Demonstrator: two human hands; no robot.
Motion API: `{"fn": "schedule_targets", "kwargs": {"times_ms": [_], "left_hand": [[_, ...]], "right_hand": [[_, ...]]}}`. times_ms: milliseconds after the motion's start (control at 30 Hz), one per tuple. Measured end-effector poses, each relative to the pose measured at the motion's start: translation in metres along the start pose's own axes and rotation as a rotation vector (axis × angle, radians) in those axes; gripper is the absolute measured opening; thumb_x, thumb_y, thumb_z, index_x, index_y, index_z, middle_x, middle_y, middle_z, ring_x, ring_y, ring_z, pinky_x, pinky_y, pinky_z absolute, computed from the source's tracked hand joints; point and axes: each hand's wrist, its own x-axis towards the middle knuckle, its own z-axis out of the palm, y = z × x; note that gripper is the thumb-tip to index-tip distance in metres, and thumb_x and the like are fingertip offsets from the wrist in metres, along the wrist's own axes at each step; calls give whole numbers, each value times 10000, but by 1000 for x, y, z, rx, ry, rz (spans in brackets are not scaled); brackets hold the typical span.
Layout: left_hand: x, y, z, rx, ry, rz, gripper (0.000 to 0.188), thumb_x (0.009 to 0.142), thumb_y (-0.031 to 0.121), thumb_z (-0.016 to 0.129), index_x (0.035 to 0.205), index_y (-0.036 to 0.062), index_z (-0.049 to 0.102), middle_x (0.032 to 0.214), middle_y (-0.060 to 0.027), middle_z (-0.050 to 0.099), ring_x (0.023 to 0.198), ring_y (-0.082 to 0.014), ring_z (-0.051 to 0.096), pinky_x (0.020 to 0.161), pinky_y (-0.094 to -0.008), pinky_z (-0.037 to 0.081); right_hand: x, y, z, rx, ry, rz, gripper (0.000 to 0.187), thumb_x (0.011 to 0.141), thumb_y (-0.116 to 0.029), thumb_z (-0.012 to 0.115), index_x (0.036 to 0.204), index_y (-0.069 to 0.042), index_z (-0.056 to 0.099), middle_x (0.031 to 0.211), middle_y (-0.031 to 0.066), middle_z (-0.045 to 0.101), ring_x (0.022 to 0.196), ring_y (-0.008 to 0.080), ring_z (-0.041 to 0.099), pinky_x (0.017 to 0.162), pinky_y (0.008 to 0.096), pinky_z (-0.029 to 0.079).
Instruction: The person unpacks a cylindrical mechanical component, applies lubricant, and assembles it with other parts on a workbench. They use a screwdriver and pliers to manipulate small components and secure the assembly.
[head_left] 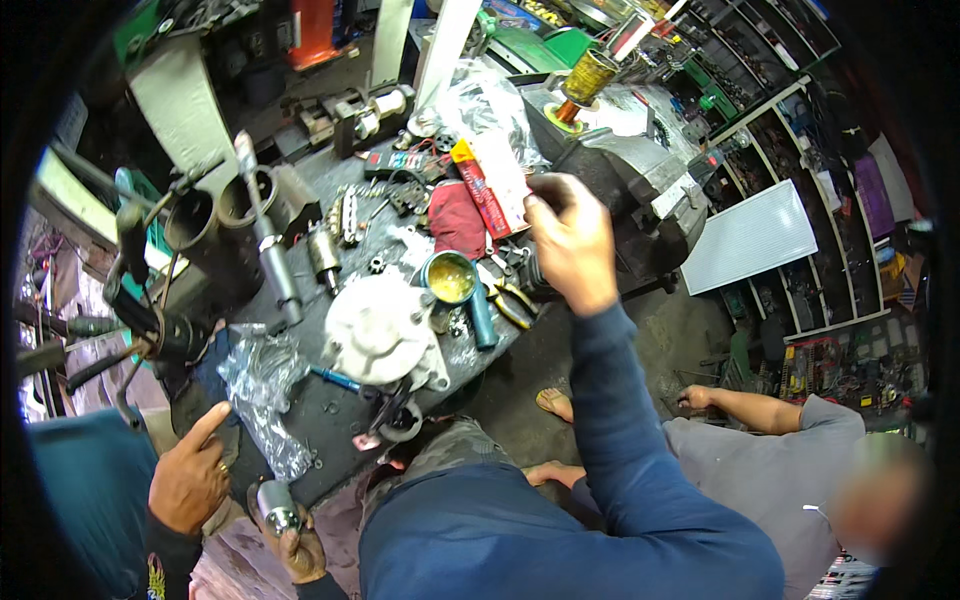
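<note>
My right hand (pixel 575 240) is stretched over the far right of the workbench, its fingers curled together. Its thumb overlaps the end of a red, yellow and white box (pixel 492 188); whether it grips the box or something small is hidden. Low on the left, my left hand (pixel 300 552) is closed around a shiny metal cylinder (pixel 278 505) with a rounded end. A co-worker's hand (pixel 192 485), one finger pointing, is just above it. Between my hands lie a pale cast metal housing (pixel 378 328), a blue mug-like container of yellowish grease (pixel 452 278) and a red cloth (pixel 458 222).
On the bench (pixel 335 430) are a crumpled plastic bag (pixel 265 390), yellow-black pliers (pixel 515 300), a silver motor-like cylinder (pixel 323 255) and several small parts. Dark metal tubes (pixel 195 225) stand at left. A person in grey (pixel 740 470) sits at right, near shelving (pixel 800 235).
</note>
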Motion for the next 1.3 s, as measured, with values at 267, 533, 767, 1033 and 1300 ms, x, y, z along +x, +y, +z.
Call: {"fn": "schedule_targets", "kwargs": {"times_ms": [267, 533, 767, 1033, 1300], "left_hand": [[-14, -2, 16, -38, 287, 15, 737, 742, 260, 822, 1381, 44, 527, 1157, -146, 637, 876, -301, 651, 746, -388, 517], [-40, -21, 64, -111, 237, 65, 955, 703, 168, 825, 1553, 119, 392, 1293, -167, 590, 836, -230, 591, 668, -322, 518], [-56, -31, 95, -80, 281, 82, 1030, 682, 178, 850, 1577, 115, 342, 1294, -177, 581, 814, -217, 593, 655, -313, 523], [-66, -41, 95, -115, 228, 154, 1070, 661, 156, 865, 1584, 126, 326, 1291, -166, 565, 814, -208, 599, 669, -307, 506], [-69, -38, 72, -159, 182, 135, 1069, 608, 124, 863, 1553, 134, 364, 1224, -118, 583, 840, -201, 630, 650, -302, 524]], "right_hand": [[60, 171, 81, -815, 214, 393, 447, 914, -216, 622, 1344, -109, 565, 1332, 217, 530, 1260, 409, 524, 1007, 566, 481], [67, 149, 78, -735, 16, 464, 594, 886, -270, 705, 1421, -97, 512, 1339, 207, 525, 1268, 420, 530, 1004, 608, 464], [85, 121, 105, -285, -698, -2, 299, 824, -160, 752, 1092, -28, 747, 1008, 194, 744, 978, 360, 720, 889, 447, 561], [75, 118, 203, -831, -1205, -54, 461, 795, -266, 768, 1168, 3, 747, 1214, 236, 719, 1118, 372, 711, 964, 445, 563], [70, 95, 167, -841, -835, -41, 341, 819, -222, 662, 999, 54, 748, 1069, 302, 729, 1028, 425, 728, 916, 495, 575]]}}
